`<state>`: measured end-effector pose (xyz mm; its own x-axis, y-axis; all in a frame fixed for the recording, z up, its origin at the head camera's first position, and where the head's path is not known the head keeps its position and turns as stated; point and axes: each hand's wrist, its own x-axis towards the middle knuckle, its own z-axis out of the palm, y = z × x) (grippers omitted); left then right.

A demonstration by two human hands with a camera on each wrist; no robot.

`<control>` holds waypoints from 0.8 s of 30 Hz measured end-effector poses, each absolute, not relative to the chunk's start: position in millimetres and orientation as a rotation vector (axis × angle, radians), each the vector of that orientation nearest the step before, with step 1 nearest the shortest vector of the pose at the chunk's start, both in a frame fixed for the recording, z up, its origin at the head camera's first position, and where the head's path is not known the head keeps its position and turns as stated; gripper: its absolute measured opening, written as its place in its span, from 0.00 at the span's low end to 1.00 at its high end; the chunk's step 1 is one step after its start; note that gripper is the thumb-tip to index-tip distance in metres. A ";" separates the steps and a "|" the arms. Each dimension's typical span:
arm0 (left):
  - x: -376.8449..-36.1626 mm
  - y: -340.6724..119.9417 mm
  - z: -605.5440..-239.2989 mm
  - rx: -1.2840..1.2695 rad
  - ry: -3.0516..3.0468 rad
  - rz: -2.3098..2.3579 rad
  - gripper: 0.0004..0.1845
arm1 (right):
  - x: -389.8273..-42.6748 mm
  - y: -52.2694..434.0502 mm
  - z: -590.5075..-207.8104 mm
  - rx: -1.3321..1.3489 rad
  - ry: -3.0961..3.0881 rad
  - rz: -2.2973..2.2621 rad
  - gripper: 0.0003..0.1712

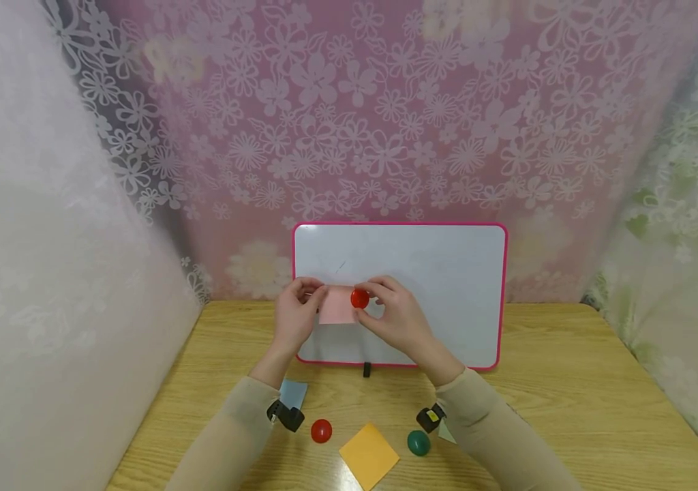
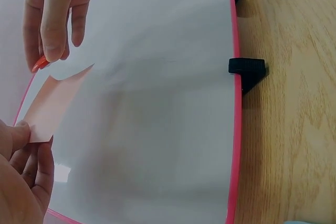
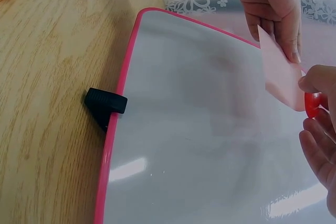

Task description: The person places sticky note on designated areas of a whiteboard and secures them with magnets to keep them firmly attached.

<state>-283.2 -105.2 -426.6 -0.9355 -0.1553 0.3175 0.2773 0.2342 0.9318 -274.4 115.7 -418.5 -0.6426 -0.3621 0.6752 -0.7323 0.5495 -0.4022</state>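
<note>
Between thumb and fingers, my left hand (image 1: 296,315) pinches the left edge of a pink paper note (image 1: 337,305), held in front of the whiteboard (image 1: 447,293). My right hand (image 1: 403,317) grips a red round magnet (image 1: 359,298) at the note's right edge. In the left wrist view the note (image 2: 50,111) tilts away from the board surface, its lower corner standing out. Seen from the right wrist, the magnet (image 3: 312,104) sits right by the paper's edge, under the thumb.
The pink-framed board stands on black feet (image 3: 105,100) on a wooden table (image 1: 570,382). Nearer lie another red magnet (image 1: 321,431), a green magnet (image 1: 419,443), an orange note (image 1: 369,457), a blue note (image 1: 294,393) and a partly hidden light green note (image 1: 445,432). Flowered curtains surround the table.
</note>
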 end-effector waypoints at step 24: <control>-286.7 -105.4 -420.5 -0.150 -2.155 -1.730 0.07 | -279.8 107.5 -409.3 0.883 -2.206 0.950 0.25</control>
